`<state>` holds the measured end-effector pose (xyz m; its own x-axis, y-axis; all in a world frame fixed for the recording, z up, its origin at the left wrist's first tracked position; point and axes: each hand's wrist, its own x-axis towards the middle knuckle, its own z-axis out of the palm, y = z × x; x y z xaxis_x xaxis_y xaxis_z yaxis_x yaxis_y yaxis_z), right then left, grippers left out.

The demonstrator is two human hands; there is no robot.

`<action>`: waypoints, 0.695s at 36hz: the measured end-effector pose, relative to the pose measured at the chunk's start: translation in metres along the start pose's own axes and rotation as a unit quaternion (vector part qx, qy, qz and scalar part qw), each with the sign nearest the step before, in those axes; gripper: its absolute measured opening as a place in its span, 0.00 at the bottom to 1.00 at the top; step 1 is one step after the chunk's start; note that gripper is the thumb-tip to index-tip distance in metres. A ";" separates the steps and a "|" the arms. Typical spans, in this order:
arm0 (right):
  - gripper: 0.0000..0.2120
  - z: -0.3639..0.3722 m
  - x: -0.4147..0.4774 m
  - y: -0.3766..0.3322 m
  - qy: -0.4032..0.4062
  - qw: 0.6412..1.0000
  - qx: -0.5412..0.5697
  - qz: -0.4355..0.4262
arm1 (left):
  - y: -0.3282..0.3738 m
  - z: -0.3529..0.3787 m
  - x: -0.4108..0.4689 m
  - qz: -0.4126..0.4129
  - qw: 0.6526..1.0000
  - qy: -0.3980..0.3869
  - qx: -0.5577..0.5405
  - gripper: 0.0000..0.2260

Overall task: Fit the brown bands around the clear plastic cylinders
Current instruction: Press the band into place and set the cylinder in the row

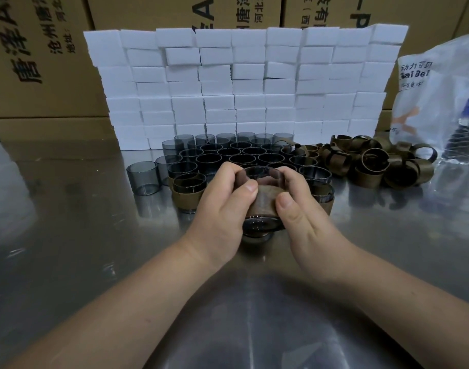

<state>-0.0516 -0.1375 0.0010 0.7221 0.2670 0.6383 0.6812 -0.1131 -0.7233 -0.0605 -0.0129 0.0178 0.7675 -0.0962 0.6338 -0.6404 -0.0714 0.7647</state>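
Observation:
Both my hands hold one clear smoky cylinder just above the steel table, with a brown band wrapped around its middle. My left hand grips its left side, thumb pressed on the band. My right hand grips the right side, thumb also on the band. Behind them stand several bare cylinders in rows. A banded cylinder sits to the left, and another shows behind my right hand. A heap of loose brown bands lies to the right.
A wall of stacked white foam blocks stands behind the cylinders, with cardboard boxes beyond. A clear plastic bag sits at the right edge. The shiny steel table stretches left and toward me.

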 end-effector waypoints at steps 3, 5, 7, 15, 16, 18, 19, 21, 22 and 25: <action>0.18 -0.004 -0.004 0.007 -0.003 1.000 -0.020 -0.004 | 0.000 0.000 0.000 -0.005 1.000 0.000 0.011 0.19; 0.22 -0.007 -0.006 0.006 -0.017 0.998 -0.065 -0.022 | -0.001 0.000 0.001 -0.008 1.000 0.000 0.014 0.16; 0.23 -0.009 -0.007 0.006 -0.019 0.997 -0.075 -0.031 | -0.002 0.000 0.001 -0.012 1.000 -0.002 0.017 0.15; 0.14 -0.009 -0.009 0.001 -0.013 0.993 -0.111 -0.029 | -0.004 -0.002 0.001 -0.008 1.000 -0.006 0.029 0.15; 0.14 -0.009 -0.010 0.000 -0.012 0.993 -0.115 -0.032 | -0.004 -0.002 0.001 -0.008 0.999 -0.008 0.030 0.14; 0.13 -0.010 -0.010 0.000 -0.009 0.992 -0.120 -0.041 | -0.004 -0.002 0.001 -0.005 0.999 -0.008 0.033 0.14; 0.13 -0.010 -0.010 0.000 -0.008 0.991 -0.122 -0.045 | -0.003 -0.002 0.001 -0.005 0.999 -0.008 0.031 0.14; 0.12 -0.010 -0.010 0.000 -0.005 0.990 -0.129 -0.052 | -0.002 -0.001 0.001 -0.006 1.000 -0.009 0.020 0.14; 0.11 -0.011 -0.010 0.000 -0.003 0.990 -0.131 -0.056 | -0.001 0.000 0.001 -0.006 1.000 -0.011 0.017 0.14; 0.11 -0.011 -0.010 0.000 -0.003 0.989 -0.134 -0.061 | -0.001 0.000 0.001 -0.007 1.000 -0.012 0.011 0.14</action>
<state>-0.0576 -0.1510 -0.0026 0.6317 0.3009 0.7144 0.7719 -0.3297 -0.5436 -0.0592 -0.0132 0.0177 0.7753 -0.1190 0.6203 -0.6307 -0.0955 0.7701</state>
